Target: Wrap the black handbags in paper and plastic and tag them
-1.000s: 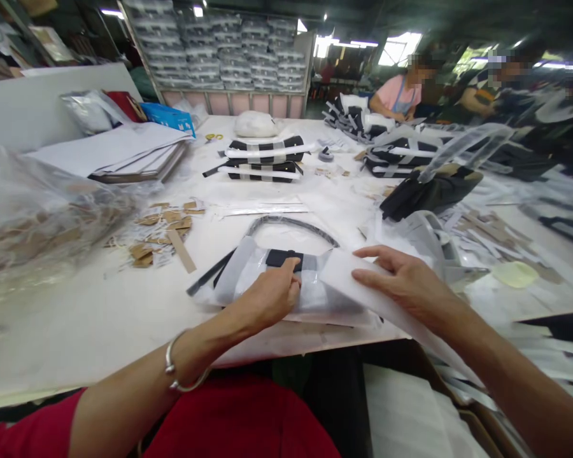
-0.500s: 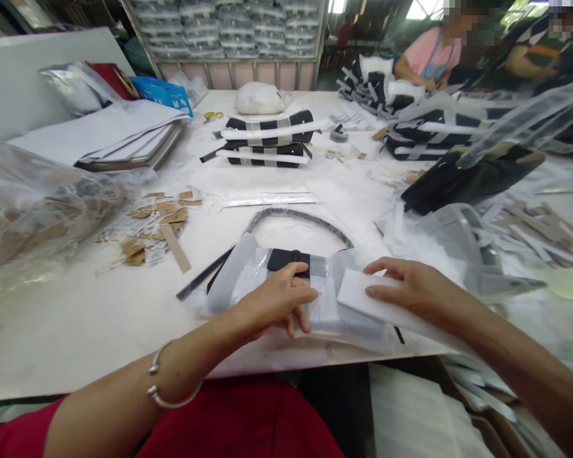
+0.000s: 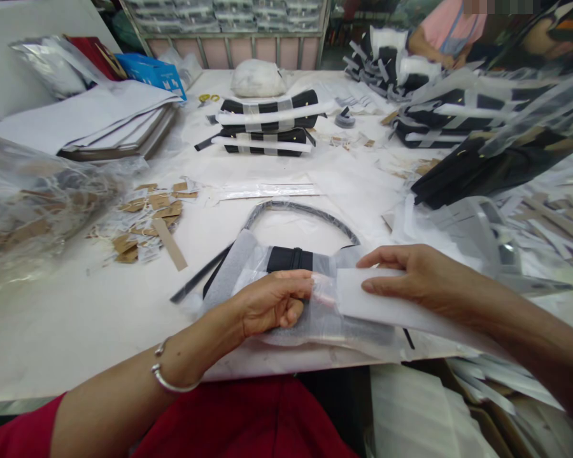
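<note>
A black bag [image 3: 290,259] wrapped in clear plastic and white foam lies at the table's near edge, its curved black strap [image 3: 300,212] arching behind it. My left hand [image 3: 267,304] is closed, pinching the clear plastic wrap [image 3: 322,316] on the bag's front. My right hand [image 3: 420,280] presses a white foam sheet [image 3: 382,308] flat against the bag's right side, fingers held together along the sheet's top edge. The sheet runs off to the right under my forearm.
Wrapped black bags [image 3: 266,124] are stacked mid-table and more [image 3: 439,121] at the right. Brown paper tags [image 3: 148,213] lie loose at the left beside a clear plastic bag [image 3: 33,203]. Paper sheets [image 3: 100,124] are piled far left. Another person [image 3: 451,32] works opposite.
My left hand slid from the bag's black middle down to its front edge and pinched the plastic. My right hand brought the white foam sheet in closer over the bag's right side.
</note>
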The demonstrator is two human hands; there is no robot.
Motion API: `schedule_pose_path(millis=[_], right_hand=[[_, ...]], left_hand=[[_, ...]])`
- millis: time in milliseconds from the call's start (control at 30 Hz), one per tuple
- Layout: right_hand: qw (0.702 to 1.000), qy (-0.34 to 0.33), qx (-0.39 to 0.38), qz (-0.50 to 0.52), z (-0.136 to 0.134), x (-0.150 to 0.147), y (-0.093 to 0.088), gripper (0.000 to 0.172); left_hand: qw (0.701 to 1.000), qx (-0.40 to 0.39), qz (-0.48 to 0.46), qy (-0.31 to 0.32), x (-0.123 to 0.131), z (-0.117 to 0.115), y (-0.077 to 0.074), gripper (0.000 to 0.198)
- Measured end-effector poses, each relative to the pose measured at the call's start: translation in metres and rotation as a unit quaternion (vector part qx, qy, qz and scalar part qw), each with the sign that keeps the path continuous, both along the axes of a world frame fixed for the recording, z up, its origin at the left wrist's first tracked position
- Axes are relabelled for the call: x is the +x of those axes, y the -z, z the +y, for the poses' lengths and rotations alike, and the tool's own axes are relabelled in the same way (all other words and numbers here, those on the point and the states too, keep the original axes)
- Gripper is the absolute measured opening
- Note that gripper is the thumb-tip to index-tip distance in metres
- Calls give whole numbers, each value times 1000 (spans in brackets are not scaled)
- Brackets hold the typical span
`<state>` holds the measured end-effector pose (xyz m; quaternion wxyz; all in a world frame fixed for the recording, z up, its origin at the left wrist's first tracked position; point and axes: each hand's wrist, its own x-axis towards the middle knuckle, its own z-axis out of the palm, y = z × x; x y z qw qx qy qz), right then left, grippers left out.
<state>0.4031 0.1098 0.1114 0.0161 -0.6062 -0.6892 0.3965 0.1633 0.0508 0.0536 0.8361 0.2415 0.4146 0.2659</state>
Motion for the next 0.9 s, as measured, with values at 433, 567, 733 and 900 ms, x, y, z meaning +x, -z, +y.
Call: schedule_pose_path(millis=[433, 567, 733, 900], right_hand=[[967, 35, -212, 139, 7, -2, 26, 31], [965, 51, -185, 176, 3, -11, 18, 38], [973, 44, -193, 117, 3, -19, 32, 35], [973, 41, -184, 134, 2, -31, 40, 33]], left_hand=[[995, -29, -93, 0, -8, -1, 3, 30], [994, -31, -101, -3, -9, -2, 7, 32], [993, -31, -114, -11, -9, -4, 13, 40], [996, -9, -91, 3, -7, -6, 13, 48]])
